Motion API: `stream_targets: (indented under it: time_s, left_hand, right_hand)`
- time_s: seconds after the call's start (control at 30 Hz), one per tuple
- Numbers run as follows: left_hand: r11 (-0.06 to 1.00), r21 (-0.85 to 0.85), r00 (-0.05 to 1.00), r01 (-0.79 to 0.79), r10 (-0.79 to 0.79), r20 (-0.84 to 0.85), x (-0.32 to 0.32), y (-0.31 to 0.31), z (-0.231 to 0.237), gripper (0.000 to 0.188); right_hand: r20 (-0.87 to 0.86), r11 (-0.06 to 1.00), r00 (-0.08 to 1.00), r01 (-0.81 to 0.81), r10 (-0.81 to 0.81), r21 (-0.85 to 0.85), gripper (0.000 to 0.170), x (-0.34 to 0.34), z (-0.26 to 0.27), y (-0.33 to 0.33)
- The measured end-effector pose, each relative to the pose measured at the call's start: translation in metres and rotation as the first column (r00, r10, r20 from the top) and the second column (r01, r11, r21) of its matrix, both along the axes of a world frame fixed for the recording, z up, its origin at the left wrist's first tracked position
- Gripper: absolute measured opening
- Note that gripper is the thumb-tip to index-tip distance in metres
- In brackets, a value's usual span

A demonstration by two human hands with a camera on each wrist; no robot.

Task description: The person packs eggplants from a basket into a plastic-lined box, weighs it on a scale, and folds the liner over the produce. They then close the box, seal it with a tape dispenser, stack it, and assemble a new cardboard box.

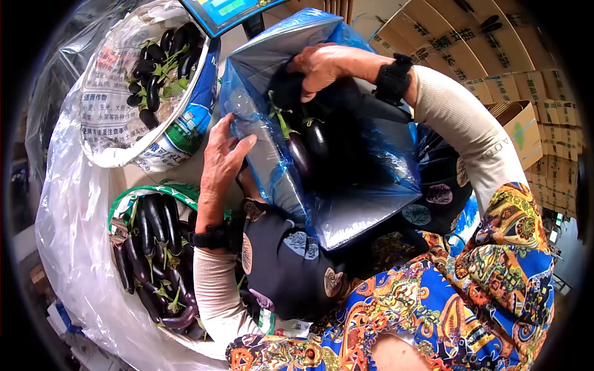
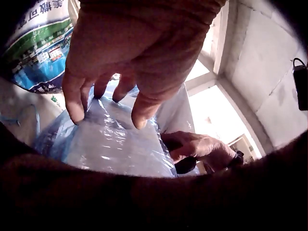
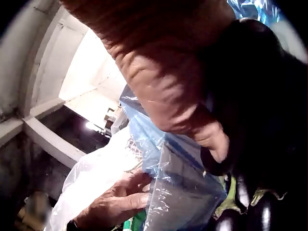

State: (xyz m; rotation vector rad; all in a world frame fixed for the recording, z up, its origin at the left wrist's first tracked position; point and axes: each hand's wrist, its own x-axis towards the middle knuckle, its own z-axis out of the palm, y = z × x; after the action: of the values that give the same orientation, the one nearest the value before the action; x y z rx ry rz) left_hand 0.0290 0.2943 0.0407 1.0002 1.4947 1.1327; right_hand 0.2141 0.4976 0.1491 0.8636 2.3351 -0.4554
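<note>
A box lined with blue plastic [image 1: 362, 216] stands tilted before the person, with dark eggplants [image 1: 317, 139] inside. My right hand [image 1: 331, 67] reaches in over its far side and grips an eggplant [image 1: 286, 88]; in the right wrist view the thumb [image 3: 219, 147] presses on its dark skin. My left hand [image 1: 221, 162] is at the box's left wall, fingers spread. From the left wrist, that hand's fingertips [image 2: 139, 121] touch the shiny plastic film [image 2: 118, 144]. Deep shadow hides much of the box's inside.
A large white sack [image 1: 114, 80] with eggplants stands at upper left. Below it, a green-rimmed sack [image 1: 120, 207] holds several more. A scale display [image 1: 229, 12] overhangs the box's far edge. Flattened cartons [image 1: 458, 43] line the right side, and clear plastic sheeting [image 1: 68, 235] spreads at left.
</note>
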Motion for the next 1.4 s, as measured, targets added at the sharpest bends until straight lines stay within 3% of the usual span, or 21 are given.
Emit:
stream_targets:
  time_s: [0.1,0.23,0.3,0.37,0.4,0.53,0.67,0.8,0.9,1.03,1.2,1.33,1.4]
  left_hand:
    - [1.000,0.006,1.000,0.003,-0.002,-0.021,0.003,-0.004,0.006,0.067]
    - [0.999,-0.035,0.999,0.001,-0.002,-0.032,0.004,-0.004,0.006,0.069]
    - [0.999,-0.037,0.999,0.001,-0.003,-0.050,0.005,-0.003,0.007,0.070]
    - [0.999,-0.040,0.999,0.001,-0.003,-0.047,0.005,-0.003,0.016,0.070]
    - [0.999,-0.043,0.999,-0.003,0.001,-0.038,0.005,-0.003,0.018,0.070]
    - [1.000,-0.029,1.000,0.000,0.000,-0.001,0.007,-0.005,0.011,0.071]
    - [1.000,-0.017,1.000,0.000,0.000,-0.020,0.006,-0.004,0.010,0.071]
    - [1.000,-0.030,0.998,0.011,-0.013,-0.069,0.006,-0.001,0.013,0.068]
    - [0.996,-0.087,1.000,-0.008,0.010,0.027,0.009,0.001,0.018,0.067]
    - [0.995,-0.096,1.000,-0.012,0.014,0.016,0.011,0.001,0.017,0.066]
    - [0.996,-0.093,0.999,-0.014,0.011,-0.030,0.010,0.000,0.019,0.066]
    - [0.997,-0.082,0.999,-0.010,0.007,-0.031,0.010,-0.002,0.024,0.065]
    - [0.996,-0.090,1.000,-0.009,0.007,-0.015,0.010,-0.006,0.018,0.065]
  right_hand:
    - [-0.014,0.996,0.996,-0.087,0.087,0.011,0.075,0.013,0.015,-0.002]
    - [0.200,0.995,0.979,-0.050,0.032,0.089,0.072,-0.013,0.021,-0.008]
    - [0.213,0.997,0.974,-0.081,0.082,-0.015,0.066,-0.026,0.007,-0.003]
    - [0.155,0.996,0.984,-0.093,0.093,-0.005,0.065,-0.029,0.006,-0.013]
    - [0.224,0.988,0.964,-0.153,0.141,0.036,0.067,-0.040,0.006,-0.016]
    - [0.106,0.989,0.991,-0.099,0.087,0.109,0.064,-0.031,-0.011,-0.010]
    - [-0.055,0.999,0.998,0.005,-0.003,0.037,0.061,-0.005,-0.022,-0.005]
    - [-0.170,0.998,0.985,0.036,-0.028,0.043,0.077,0.017,-0.042,-0.008]
    - [-0.264,0.976,0.954,-0.090,0.141,0.197,0.078,0.034,-0.078,-0.005]
    - [-0.279,0.971,0.943,-0.128,0.182,0.200,0.073,0.042,-0.095,-0.008]
    - [-0.357,0.907,0.923,0.024,0.141,0.420,0.065,0.040,-0.101,-0.036]
    - [-0.140,0.909,0.966,-0.147,0.216,0.391,0.063,0.026,-0.073,-0.025]
    - [-0.121,0.918,0.965,-0.174,0.230,0.357,0.064,0.022,-0.071,-0.026]
